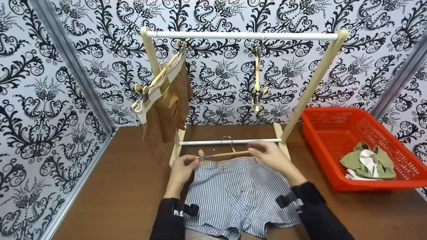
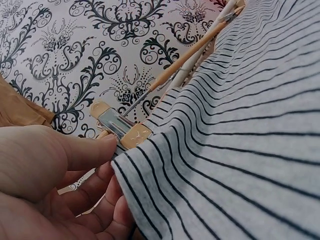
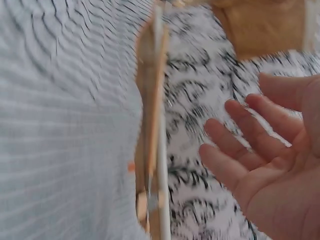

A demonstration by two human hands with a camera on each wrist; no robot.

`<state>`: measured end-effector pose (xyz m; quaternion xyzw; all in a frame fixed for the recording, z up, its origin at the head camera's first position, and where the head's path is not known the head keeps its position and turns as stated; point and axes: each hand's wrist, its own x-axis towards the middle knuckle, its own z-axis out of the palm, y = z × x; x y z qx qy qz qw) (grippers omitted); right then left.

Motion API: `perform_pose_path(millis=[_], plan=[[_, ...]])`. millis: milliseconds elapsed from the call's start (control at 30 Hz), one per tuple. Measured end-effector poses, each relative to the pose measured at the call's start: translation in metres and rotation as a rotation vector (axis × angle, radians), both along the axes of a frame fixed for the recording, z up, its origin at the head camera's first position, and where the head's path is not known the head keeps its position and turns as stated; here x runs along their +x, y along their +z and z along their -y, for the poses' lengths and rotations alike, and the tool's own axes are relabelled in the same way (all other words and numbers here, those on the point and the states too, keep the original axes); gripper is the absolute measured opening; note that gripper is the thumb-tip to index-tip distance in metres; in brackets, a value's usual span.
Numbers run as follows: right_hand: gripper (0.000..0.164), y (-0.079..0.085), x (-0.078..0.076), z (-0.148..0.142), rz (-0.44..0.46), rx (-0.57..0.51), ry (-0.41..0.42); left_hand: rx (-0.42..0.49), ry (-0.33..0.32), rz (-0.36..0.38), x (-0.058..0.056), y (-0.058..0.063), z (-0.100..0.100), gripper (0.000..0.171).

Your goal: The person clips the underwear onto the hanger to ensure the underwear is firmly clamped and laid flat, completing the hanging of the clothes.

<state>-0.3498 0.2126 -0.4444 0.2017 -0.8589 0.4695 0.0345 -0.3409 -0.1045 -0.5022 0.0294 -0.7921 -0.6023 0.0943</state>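
Note:
Blue-and-white striped shorts (image 1: 217,186) lie on the brown table, waistband toward the rack. Along the waistband runs a wooden clip hanger (image 1: 230,153) with a metal hook. Its left clip (image 2: 136,135) sits on the waistband corner. Right beside that clip, my left hand (image 1: 181,169) pinches the shorts' corner between thumb and fingers. My right hand (image 1: 270,156) hovers by the hanger's other end. In the right wrist view its fingers (image 3: 255,130) are spread and hold nothing, apart from the blurred right clip (image 3: 142,205). Whether this clip grips the waistband is unclear.
A wooden rack with a white top bar (image 1: 213,35) stands behind the shorts. Brown bottoms (image 1: 173,106) hang at its left, a bare clip hanger (image 1: 257,78) right of centre. On the right, a red basket (image 1: 320,150) contains green and white clothes (image 1: 370,163).

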Motion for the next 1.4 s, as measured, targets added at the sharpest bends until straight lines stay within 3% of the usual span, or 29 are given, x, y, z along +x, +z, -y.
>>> perform_pose_path(millis=[200,467,767,867,1067,1133,1200,1300,1400], plan=[[0.036,-0.011,0.016,-0.04,0.011,-0.073,-0.087,-0.012,-0.01,-0.001,0.001,-0.001,-0.002,0.02],[0.035,-0.016,0.027,-0.061,0.036,0.044,-0.219,0.013,-0.04,-0.04,0.002,-0.002,-0.002,0.016],[0.038,-0.026,0.027,-0.068,0.097,0.173,-0.306,-0.046,0.013,-0.042,0.005,-0.001,-0.008,0.017],[0.04,-0.026,0.026,-0.068,0.117,0.177,-0.326,-0.125,0.048,-0.097,0.007,0.004,-0.012,0.02],[0.049,-0.032,0.022,-0.063,0.197,0.087,-0.283,-0.349,0.111,-0.34,0.016,0.021,-0.034,0.025],[0.052,-0.034,0.019,-0.061,0.204,0.068,-0.279,-0.402,0.058,-0.395,0.021,0.028,-0.049,0.026],[0.055,-0.036,0.018,-0.059,0.212,0.05,-0.273,-0.447,-0.041,-0.41,0.025,0.035,-0.067,0.028],[0.057,-0.038,0.016,-0.056,0.199,0.051,-0.253,-0.5,-0.236,-0.35,0.026,0.043,-0.093,0.032],[0.059,-0.04,0.014,-0.054,0.174,0.068,-0.247,-0.661,-0.354,-0.317,0.02,0.047,-0.118,0.035]])
